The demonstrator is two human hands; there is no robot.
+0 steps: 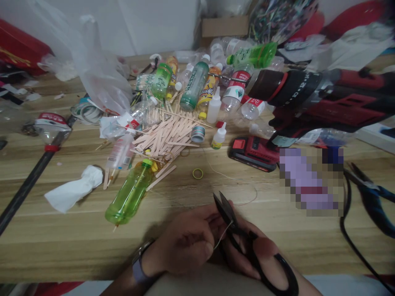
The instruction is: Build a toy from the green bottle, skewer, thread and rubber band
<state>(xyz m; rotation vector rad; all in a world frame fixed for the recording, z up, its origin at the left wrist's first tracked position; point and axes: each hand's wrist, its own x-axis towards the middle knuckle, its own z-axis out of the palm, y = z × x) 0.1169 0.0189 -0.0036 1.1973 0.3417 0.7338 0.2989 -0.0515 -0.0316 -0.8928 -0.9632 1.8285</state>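
My left hand [188,242] is closed, pinching a thin pale string [219,240] between thumb and fingers. My right hand [242,263] grips black-handled scissors [239,234], with the blades slightly apart and pointing up and away from me. Where the string runs up from my left thumb, it meets the blades near their pivot; whether it lies between them I cannot tell. A longer length of similar string curves over the wooden table [197,209] beyond my hands. A yellow-green ring [198,173] lies just past them.
A green bottle [131,193] with a stick through it lies left of centre. Behind are wooden craft sticks [173,131], glue bottles [219,136] and several plastic bottles. A red cordless drill [324,94] stands at right, near pliers [370,193]. A dark rod [31,181] lies at left.
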